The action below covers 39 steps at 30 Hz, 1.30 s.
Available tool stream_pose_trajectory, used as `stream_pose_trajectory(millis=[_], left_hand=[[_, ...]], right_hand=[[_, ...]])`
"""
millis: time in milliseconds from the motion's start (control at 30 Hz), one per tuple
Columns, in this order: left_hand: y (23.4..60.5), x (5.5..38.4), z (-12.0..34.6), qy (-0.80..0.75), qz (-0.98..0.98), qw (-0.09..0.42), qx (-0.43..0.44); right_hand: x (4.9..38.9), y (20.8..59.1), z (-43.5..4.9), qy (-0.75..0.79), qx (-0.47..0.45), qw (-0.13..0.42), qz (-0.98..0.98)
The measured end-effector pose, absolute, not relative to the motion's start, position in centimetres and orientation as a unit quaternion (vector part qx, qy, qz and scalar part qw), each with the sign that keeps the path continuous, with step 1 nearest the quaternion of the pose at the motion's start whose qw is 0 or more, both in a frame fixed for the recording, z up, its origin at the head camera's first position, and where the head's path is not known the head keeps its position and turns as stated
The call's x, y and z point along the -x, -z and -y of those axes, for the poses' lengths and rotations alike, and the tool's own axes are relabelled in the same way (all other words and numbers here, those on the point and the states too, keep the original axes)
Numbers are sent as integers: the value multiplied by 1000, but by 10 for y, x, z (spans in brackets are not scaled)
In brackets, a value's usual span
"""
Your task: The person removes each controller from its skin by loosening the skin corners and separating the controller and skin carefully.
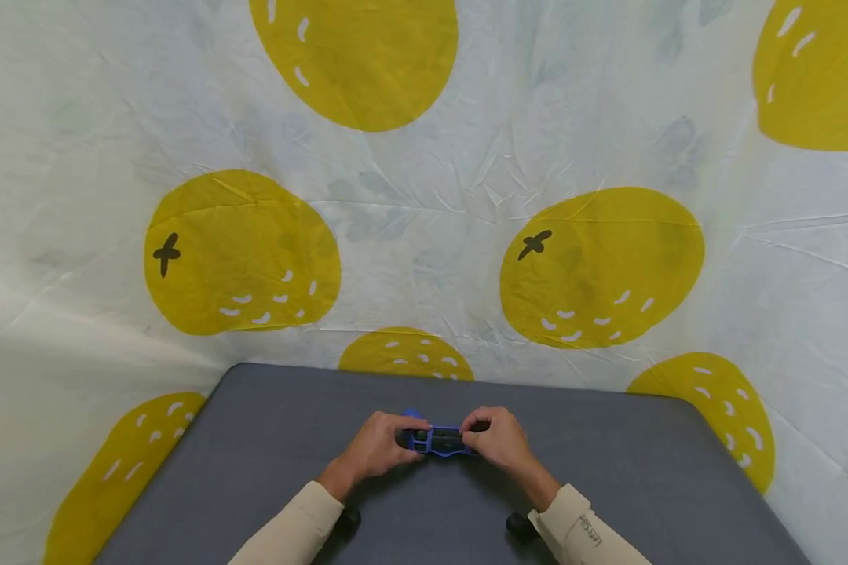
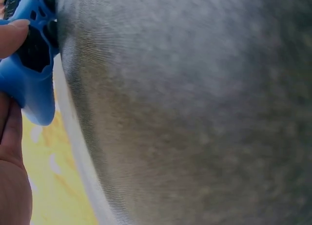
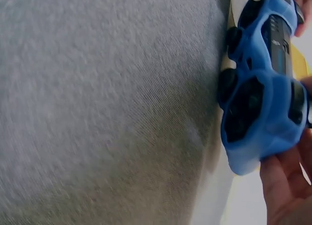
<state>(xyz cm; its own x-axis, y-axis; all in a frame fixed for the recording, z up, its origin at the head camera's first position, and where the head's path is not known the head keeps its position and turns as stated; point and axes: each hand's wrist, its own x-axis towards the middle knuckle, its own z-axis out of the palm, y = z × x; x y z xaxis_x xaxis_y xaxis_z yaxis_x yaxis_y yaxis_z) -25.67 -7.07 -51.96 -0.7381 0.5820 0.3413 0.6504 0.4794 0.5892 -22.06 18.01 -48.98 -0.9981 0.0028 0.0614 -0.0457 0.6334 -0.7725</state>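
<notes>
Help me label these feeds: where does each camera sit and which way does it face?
Head: worn there, facing forward and down at the rounded blue-and-black game controller; left hand, right hand and beige cloth sleeves show.
Left wrist: worn there, facing the controller; left hand partly shows.
Right wrist: worn there, facing the controller; both hands partly show.
Both wrist views share the controller and grey fabric-covered table.

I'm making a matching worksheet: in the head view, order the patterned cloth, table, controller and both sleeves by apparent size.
1. Patterned cloth
2. Table
3. Left sleeve and right sleeve, much alike
4. Controller, partly covered
</notes>
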Motion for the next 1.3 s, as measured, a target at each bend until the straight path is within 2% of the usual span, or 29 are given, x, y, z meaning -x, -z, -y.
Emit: stream_pose_trajectory(millis=[133,300,433,667,1033,1133,1300], left_hand=[[521,257,73,370,857,45,354],[521,257,73,376,858,33,349],[521,258,73,375,858,20,350],[517,260,73,372,861,10,347],[515,261,73,365,859,24,359],[514,261,74,366,860,23,356],[514,260,72,357,862,10,360]], right_hand=[[221,487,-175,-414,-8,27,910],[221,490,-168,-354,15,56,933],[220,488,-171,-390,5,52,919],[226,485,-179,-379,-55,35,923],[228,467,-195,-314,-254,4,915],[227,462,-190,-262,-277,5,924],[224,459,-184,-203,-264,-16,943]])
